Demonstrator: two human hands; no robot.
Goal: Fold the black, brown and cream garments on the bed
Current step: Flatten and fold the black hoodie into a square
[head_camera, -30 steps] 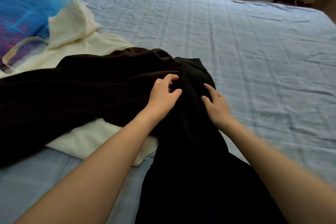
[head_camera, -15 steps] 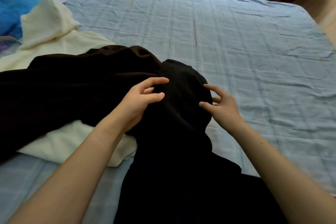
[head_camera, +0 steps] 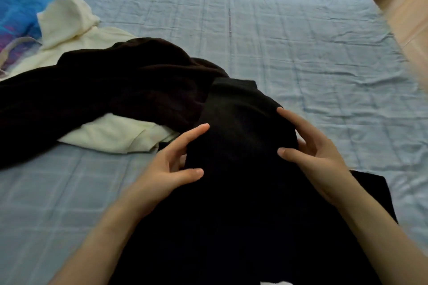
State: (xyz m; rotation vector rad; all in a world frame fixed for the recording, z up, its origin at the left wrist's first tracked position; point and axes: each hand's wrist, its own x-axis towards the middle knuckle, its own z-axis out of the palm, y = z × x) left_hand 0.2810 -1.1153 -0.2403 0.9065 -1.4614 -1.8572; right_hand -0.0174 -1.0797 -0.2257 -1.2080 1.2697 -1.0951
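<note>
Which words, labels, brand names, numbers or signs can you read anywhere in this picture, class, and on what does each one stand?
None can be read.
black garment, held at its sides by the left hand and right hand: no tag or print shows.
brown garment and cream garment: no label shows.
bed sheet: only a faint plaid pattern.
blue fabric at far left: colours only, blurred.
</note>
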